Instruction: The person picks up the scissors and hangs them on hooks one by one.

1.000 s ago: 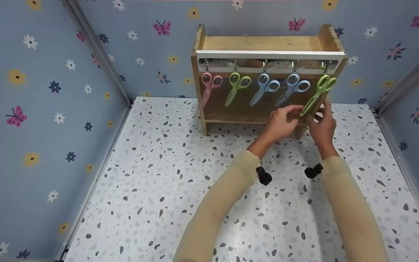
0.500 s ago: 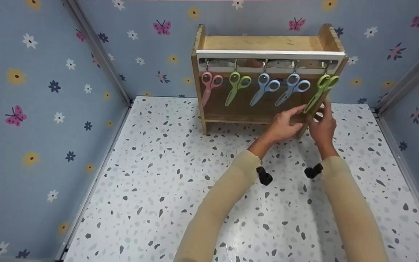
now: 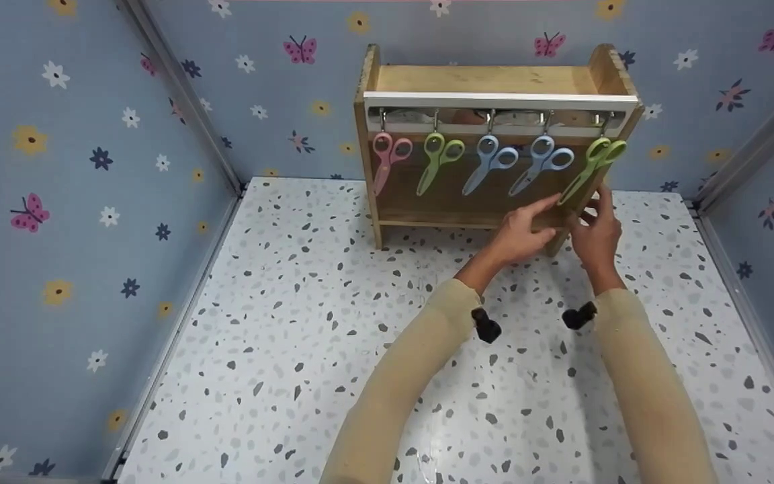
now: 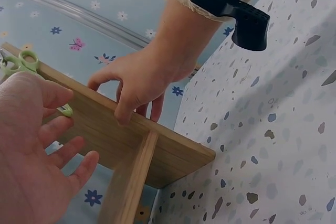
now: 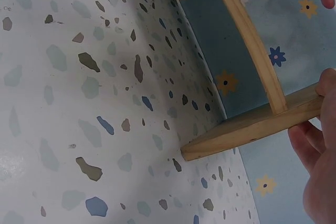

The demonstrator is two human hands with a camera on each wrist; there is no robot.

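Several plastic scissors hang by one handle loop each from metal hooks along a wooden rack [image 3: 474,219]: pink scissors [image 3: 387,161], green scissors [image 3: 435,161], two blue pairs and, furthest right, another pair of green scissors [image 3: 588,168]. My left hand [image 3: 523,232] is at the blade end of these rightmost scissors, its index fingertip right at the tip. Its fingers are spread and loosely bent in the left wrist view, beside the green tip [image 4: 65,110]. My right hand [image 3: 596,232] grips the rack's right side panel [image 5: 247,129], thumb and fingers on opposite faces.
The rack stands on a white speckled surface [image 3: 279,323], close to the patterned blue back wall [image 3: 259,81]. More patterned panels rise at left and right. A white strip [image 3: 494,101] carries the hooks. Black wrist cameras [image 3: 488,326] sit on both sleeves.
The left thumb has moved down, away from the rightmost green scissors, and their tip has shifted slightly up. The right hand keeps its grip on the rack.
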